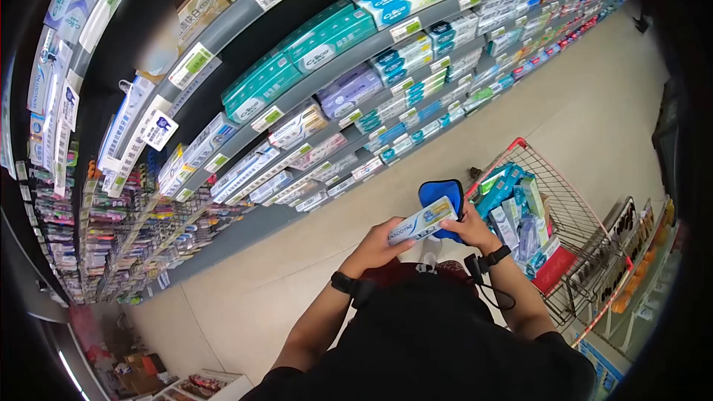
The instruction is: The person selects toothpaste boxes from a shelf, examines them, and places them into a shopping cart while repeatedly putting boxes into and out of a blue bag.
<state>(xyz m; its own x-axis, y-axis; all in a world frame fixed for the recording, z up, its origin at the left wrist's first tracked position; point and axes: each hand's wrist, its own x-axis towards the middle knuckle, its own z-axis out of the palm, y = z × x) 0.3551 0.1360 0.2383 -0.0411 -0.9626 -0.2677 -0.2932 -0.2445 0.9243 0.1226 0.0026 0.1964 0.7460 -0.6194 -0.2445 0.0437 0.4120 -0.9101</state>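
In front of my body I hold a Sensodyne toothpaste box (423, 221), tilted, its printed face up. My left hand (374, 246) is closed around its left end. My right hand (474, 229) is closed at the other end, with fingertips on the carton. Behind the carton and right against my right hand shows a blue piece with a black edge (440, 188), like a pouch; I cannot tell whether the right hand grips it too. A black band sits on each wrist, and a cable hangs by the right one.
To my right stands a red-rimmed wire shopping cart (575, 212) holding several toothpaste boxes (516, 208). Long shelves (327, 78) of boxed toothpaste run along the far side, with toothbrush racks (111, 230) at left. Another shelf (642, 275) borders the right. Tiled floor (282, 249) lies between.
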